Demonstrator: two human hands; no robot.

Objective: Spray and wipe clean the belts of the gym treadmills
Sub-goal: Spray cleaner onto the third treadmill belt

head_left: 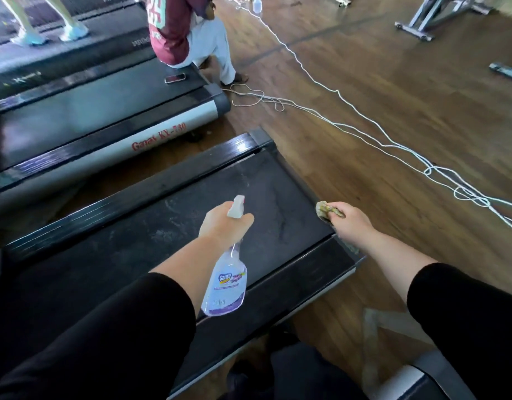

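A dark treadmill belt runs diagonally below me, dusty with pale smears. My left hand grips the neck of a clear spray bottle with purple liquid; its white nozzle points out over the belt. My right hand is closed on a crumpled greenish cloth, held above the belt's right edge near the side rail. Both forearms wear black sleeves.
A second treadmill lies to the upper left, with a phone on its belt and a person seated on its end. White cables trail across the wooden floor on the right. Metal equipment frames stand at top right.
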